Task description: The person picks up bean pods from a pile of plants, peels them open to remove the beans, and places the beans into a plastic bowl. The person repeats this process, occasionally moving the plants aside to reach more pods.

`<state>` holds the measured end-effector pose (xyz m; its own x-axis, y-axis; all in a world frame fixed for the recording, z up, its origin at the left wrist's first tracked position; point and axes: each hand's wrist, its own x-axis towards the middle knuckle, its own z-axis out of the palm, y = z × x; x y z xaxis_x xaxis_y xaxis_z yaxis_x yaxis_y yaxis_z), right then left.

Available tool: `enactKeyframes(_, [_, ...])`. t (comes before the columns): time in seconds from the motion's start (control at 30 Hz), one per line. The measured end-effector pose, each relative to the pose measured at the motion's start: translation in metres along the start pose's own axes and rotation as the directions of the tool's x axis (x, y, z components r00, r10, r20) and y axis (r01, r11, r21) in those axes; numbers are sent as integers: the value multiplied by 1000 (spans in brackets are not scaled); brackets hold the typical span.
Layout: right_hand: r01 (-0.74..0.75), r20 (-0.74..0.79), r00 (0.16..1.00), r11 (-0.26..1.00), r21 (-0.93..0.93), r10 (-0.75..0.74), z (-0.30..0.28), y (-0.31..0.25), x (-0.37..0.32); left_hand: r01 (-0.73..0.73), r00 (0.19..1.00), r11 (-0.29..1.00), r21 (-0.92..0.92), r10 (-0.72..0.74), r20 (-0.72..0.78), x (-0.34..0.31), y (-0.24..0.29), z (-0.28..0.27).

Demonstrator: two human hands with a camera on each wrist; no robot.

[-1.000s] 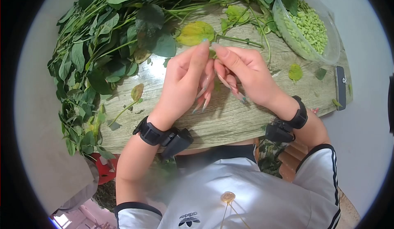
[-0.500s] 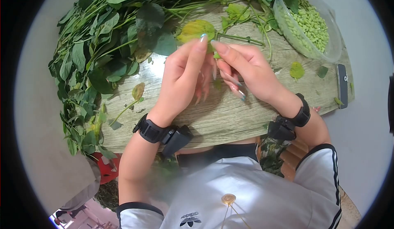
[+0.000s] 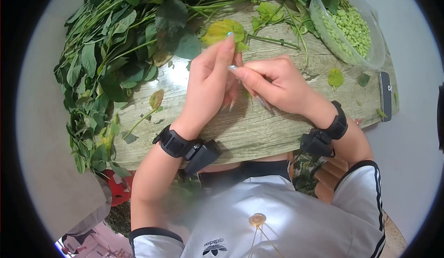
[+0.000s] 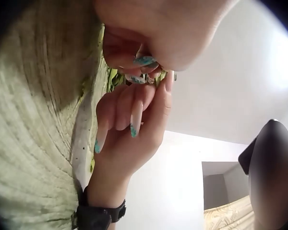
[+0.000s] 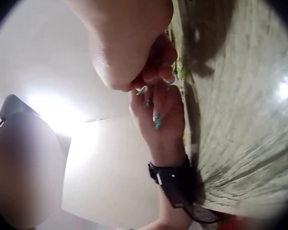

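Both hands meet over the wooden table, seen in the head view. The left hand (image 3: 208, 75) has its thumb raised and its other fingers bent behind it. At its palm side is the right hand (image 3: 277, 80), thumb and forefinger pinched together, the other fingers curled below. A small green bean pod (image 4: 161, 76) shows between the hands at the right thumb tip in the left wrist view; fingers hide most of it. In the right wrist view the fingertips of both hands overlap. A yellow-green leaf (image 3: 222, 30) lies just past the left thumb.
Leafy bean stalks (image 3: 125, 45) heap along the table's back and left. A clear plastic tub (image 3: 319, 38) of shelled green beans (image 3: 352, 29) stands at the back right. A phone (image 3: 385, 96) lies at the right edge, with a loose pod (image 3: 381, 113) beside it.
The right hand has moved down and left, its thumb tip now lower, against the left hand's palm side. The left hand has shifted only slightly.
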<state>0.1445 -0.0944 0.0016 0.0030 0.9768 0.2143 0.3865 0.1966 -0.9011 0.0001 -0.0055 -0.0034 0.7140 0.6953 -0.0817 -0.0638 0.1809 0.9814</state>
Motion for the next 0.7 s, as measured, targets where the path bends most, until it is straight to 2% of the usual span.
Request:
enactKeyframes(0.1, [-64, 8, 998, 998, -6, 64, -3, -4, 0, -48, 999, 999, -19, 47, -21, 0, 1, 1])
enactKeyframes(0.2, [19, -11, 1000, 997, -79, -20, -4, -3, 0, -39, 998, 999, -3, 39, -43, 0, 0, 3])
enactKeyframes(0.27, [89, -2, 996, 994, -71, -89, -5, -3, 0, -8, 994, 983, -184, -13, -111, 1, -1, 8])
enactKeyframes(0.3, [84, -9, 996, 994, -71, -84, -5, -1, -2, -3, 994, 983, -183, -17, -105, 2, -2, 7])
enactKeyframes(0.37, [187, -27, 979, 945, -268, -201, -6, 7, -1, -62, 997, 943, -327, 47, -55, 5, -1, 0])
enactKeyframes(0.4, [187, -28, 979, 945, -266, -202, -7, 8, 0, -62, 997, 944, -325, 46, -55, 5, 0, -1])
enactKeyframes(0.47, [79, -109, 988, 963, -258, -110, -9, 7, 1, -90, 996, 941, -327, 75, -57, 5, 2, -3])
enactKeyframes(0.5, [80, -107, 988, 963, -257, -111, -10, 3, 1, -104, 994, 926, -362, 109, -6, 6, 0, -10])
enactKeyframes(0.57, [20, -161, 986, 994, -111, -38, -14, -5, 0, -133, 991, 912, -388, 124, -47, 10, 3, -17])
enactKeyframes(0.6, [23, -158, 987, 993, -112, -41, -15, -5, 0, -163, 986, 897, -411, 139, -88, 11, 5, -20])
enactKeyframes(0.67, [-124, -168, 981, 978, -168, 96, -18, -2, 0, -153, 988, 888, -433, 138, -64, 11, 7, -20])
enactKeyframes(0.7, [-121, -170, 981, 978, -167, 92, -18, 0, 1, -136, 991, 906, -401, 131, -41, 10, 8, -17])
